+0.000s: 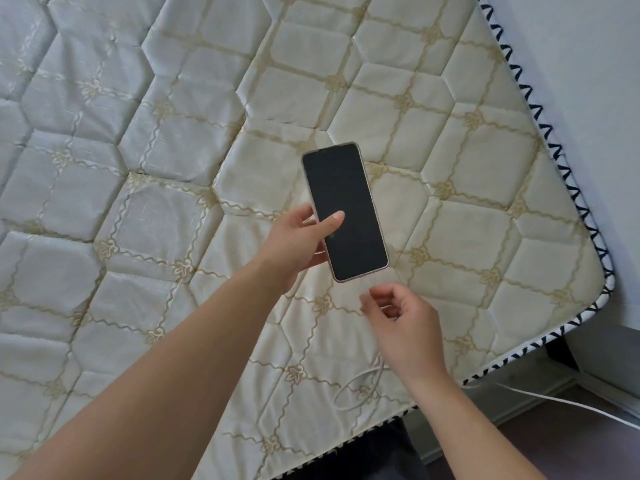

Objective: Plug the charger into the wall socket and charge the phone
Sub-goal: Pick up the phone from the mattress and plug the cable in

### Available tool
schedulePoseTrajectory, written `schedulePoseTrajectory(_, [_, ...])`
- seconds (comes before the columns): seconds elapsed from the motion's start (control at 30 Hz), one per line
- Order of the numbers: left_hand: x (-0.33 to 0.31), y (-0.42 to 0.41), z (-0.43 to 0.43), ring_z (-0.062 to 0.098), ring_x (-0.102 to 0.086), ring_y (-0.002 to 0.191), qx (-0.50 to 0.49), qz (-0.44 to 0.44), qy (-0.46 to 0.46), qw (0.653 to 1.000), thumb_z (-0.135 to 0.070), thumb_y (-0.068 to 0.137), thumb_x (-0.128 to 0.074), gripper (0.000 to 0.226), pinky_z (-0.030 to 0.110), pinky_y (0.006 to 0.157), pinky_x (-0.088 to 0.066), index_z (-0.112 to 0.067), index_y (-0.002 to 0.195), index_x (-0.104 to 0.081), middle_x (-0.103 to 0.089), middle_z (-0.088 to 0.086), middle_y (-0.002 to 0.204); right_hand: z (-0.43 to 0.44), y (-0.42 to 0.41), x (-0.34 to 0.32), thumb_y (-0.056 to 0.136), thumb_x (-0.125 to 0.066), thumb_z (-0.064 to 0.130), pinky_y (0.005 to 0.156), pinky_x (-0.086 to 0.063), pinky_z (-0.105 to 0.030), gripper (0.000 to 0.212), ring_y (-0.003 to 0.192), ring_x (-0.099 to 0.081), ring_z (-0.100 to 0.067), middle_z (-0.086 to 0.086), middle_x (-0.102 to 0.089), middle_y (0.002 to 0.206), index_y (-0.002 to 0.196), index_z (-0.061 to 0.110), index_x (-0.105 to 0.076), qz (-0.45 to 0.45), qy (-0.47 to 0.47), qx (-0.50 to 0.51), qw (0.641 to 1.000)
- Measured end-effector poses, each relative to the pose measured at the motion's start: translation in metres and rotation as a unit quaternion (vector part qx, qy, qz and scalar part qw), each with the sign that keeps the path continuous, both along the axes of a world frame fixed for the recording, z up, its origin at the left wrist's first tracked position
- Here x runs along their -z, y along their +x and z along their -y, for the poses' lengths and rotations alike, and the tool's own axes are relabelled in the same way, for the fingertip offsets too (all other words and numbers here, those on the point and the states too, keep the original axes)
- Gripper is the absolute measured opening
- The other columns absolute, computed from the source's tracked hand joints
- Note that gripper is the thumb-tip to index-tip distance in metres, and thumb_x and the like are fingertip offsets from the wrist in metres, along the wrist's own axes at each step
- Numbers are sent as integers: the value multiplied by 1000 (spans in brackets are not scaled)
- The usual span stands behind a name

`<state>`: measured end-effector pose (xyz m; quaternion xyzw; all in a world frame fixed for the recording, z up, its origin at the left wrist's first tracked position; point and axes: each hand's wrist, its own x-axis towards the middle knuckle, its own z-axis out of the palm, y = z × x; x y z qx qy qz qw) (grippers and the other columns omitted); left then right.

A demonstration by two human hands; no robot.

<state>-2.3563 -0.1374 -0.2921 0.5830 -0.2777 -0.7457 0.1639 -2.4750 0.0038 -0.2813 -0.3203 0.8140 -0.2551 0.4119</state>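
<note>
A phone [346, 209] with a dark screen and a pale case hangs over the mattress, held at its left edge by my left hand [298, 240], thumb on the glass. Just below the phone's bottom end is my right hand [401, 320], fingers pinched around the end of a white charging cable [363, 386]; the plug tip itself is hidden in the fingers. The cable loops on the mattress under my right wrist, then runs off the bed edge and along the floor [571, 403] to the right. No wall socket or charger block is in view.
A quilted cream mattress [173, 168] with gold stitching fills most of the view; its black-and-white trimmed edge [568, 188] runs along a pale wall [588, 64] on the right. Dark floor [519, 441] lies at the lower right below the bed corner.
</note>
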Motion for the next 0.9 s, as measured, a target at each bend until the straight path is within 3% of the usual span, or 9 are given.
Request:
schedulePoseTrajectory(0.13, [25,-7,6,10,-72,70,22,59,-15,998,-20,84,-66,8,22,59,-56,-25,91,-68,-74,-2,88,8,-3,30,77,-69,33,55,-41,-7,13,72,-59,3,19,-64,81,84,35,-57,-2,42,-17,999])
schedulePoseTrajectory(0.27, [46,-3,6,21,-67,81,34,168,-67,983,-15,85,-65,17,34,74,-56,-10,101,-66,-72,10,97,25,-9,55,73,-73,23,61,-36,0,34,72,-54,-3,0,-60,101,102,22,-55,-5,44,-9,999])
schedulePoseTrajectory(0.33, [47,-3,4,18,-66,85,79,223,-120,964,-27,83,-66,25,30,72,-53,-14,104,-65,-72,3,96,36,-11,59,72,-73,26,61,-35,-6,41,72,-54,-6,-3,-57,103,107,18,-53,-14,48,-13,999])
schedulePoseTrajectory(0.43, [40,-7,-4,10,-61,81,99,262,-151,948,-39,84,-59,24,17,60,-39,-21,99,-54,-63,-14,87,47,-13,61,72,-72,33,72,-36,-23,47,88,-57,-17,-3,-56,107,110,16,-50,-28,60,-32,997])
schedulePoseTrajectory(0.57, [32,4,-16,18,-64,86,100,284,-169,939,-18,82,-56,19,27,68,-47,-21,100,-51,-61,-9,91,56,-13,57,74,-72,31,75,-36,-24,55,91,-56,-20,-4,-53,111,118,12,-46,-46,55,-46,996])
schedulePoseTrajectory(0.67, [31,12,-28,18,-65,87,134,268,-171,938,-12,80,-53,33,33,73,-51,-23,112,-56,-61,-4,98,60,-13,55,75,-71,29,73,-34,-23,58,83,-53,-16,1,-50,105,124,14,-44,-37,56,-39,997])
schedulePoseTrajectory(0.73, [32,13,-37,10,-66,80,154,235,-172,944,-14,80,-54,36,19,60,-45,-39,106,-55,-60,-11,94,61,-11,55,76,-70,30,73,-36,-23,51,82,-53,-15,2,-51,103,121,18,-50,-33,61,-57,996])
schedulePoseTrajectory(0.8, [34,15,-40,4,-65,80,164,213,-163,949,-17,81,-55,42,6,54,-37,-45,113,-54,-58,-12,100,60,-6,55,76,-68,29,77,-40,-25,43,90,-55,-19,-2,-54,106,117,18,-55,-36,54,-75,995])
schedulePoseTrajectory(0.9, [36,20,-37,4,-61,77,181,196,-146,953,-18,84,-56,55,8,57,-40,-43,131,-45,-56,-15,95,59,-1,54,78,-67,27,81,-42,-28,40,98,-57,-23,-5,-54,110,115,18,-57,-44,44,-77,995])
